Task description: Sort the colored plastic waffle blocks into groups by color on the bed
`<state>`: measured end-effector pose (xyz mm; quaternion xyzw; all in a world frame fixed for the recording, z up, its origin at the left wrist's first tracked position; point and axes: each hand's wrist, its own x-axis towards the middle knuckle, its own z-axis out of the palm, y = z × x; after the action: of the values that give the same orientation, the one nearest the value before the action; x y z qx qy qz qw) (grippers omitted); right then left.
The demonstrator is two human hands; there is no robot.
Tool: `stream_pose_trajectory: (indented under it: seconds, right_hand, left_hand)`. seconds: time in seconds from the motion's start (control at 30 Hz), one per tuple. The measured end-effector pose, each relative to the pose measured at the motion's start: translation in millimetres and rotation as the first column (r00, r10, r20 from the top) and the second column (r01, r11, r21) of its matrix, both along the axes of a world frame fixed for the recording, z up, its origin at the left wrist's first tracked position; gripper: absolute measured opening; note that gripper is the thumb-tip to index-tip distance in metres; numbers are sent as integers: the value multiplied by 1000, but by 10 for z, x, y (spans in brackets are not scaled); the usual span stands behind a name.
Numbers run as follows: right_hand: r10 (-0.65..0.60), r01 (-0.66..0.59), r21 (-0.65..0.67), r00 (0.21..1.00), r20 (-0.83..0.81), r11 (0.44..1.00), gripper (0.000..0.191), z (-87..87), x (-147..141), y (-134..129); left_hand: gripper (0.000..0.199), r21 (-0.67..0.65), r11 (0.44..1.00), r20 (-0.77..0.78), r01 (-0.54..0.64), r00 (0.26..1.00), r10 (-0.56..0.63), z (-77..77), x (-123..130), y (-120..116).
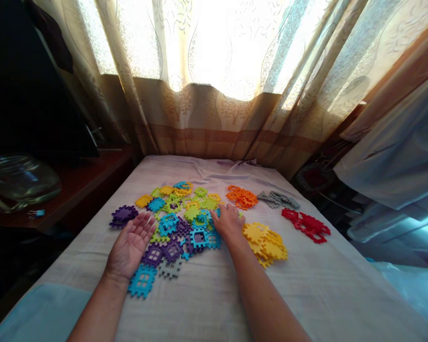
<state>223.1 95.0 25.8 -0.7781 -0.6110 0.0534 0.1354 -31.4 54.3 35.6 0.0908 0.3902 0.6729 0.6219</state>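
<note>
My left hand point(131, 244) is turned palm up at the left side of a mixed heap of interlocking plastic tiles, its fingers stretched out and nothing in them. Close to it lie a small purple tile pile point(123, 216), a purple window tile point(153, 255) and a blue window tile point(142, 281). My right hand point(229, 221) reaches palm down over the heap's right edge, touching or just above blue tiles point(213, 239). Its fingertips are partly hidden, so whether it grips a tile cannot be made out. Green tiles point(200, 192) and a grey tile point(170, 269) are in the heap too.
Separate piles of yellow tiles point(266, 242), orange tiles point(241, 197), grey tiles point(278, 199) and red tiles point(306, 225) lie to the right on the cloth-covered surface point(214, 308). A glass jug point(21, 183) stands on a wooden table at left. Curtains point(207, 114) hang behind.
</note>
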Motion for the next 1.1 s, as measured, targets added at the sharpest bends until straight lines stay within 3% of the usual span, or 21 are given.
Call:
stream_pose_trajectory:
  seconds: [0.13, 0.3, 0.43, 0.63, 0.8, 0.97, 1.1]
  right_hand:
    - [49, -48, -66, 999, 8, 997, 48, 10, -52, 27]
    - [84, -83, -23, 996, 34, 996, 50, -14, -171, -128]
    - [116, -116, 28, 993, -13, 993, 48, -49, -95, -156]
    - [25, -24, 58, 1000, -16, 998, 46, -120, 5, -115]
    - [117, -110, 129, 992, -51, 986, 46, -236, -156, -205]
    - [176, -157, 303, 984, -34, 940, 51, -403, -113, -394]
    - [348, -375, 407, 927, 142, 833, 39, -448, 245, -679]
  left_hand:
    - [33, -9, 1000, 1, -6, 1000, 6, 9, 4, 2]
    - [34, -6, 1000, 11, -9, 1000, 9, -8, -1, 15]
    - [33, 8, 1000, 14, -12, 1000, 11, -35, -15, 25]
    - [33, 1, 1000, -5, -16, 1000, 16, -23, -11, 24]
    - [34, 3, 1000, -25, -21, 999, 21, -4, 6, 20]
    - [36, -4, 1000, -22, -23, 999, 23, 0, 13, 23]
    - [36, -10, 1000, -16, -22, 1000, 22, 7, 13, 23]
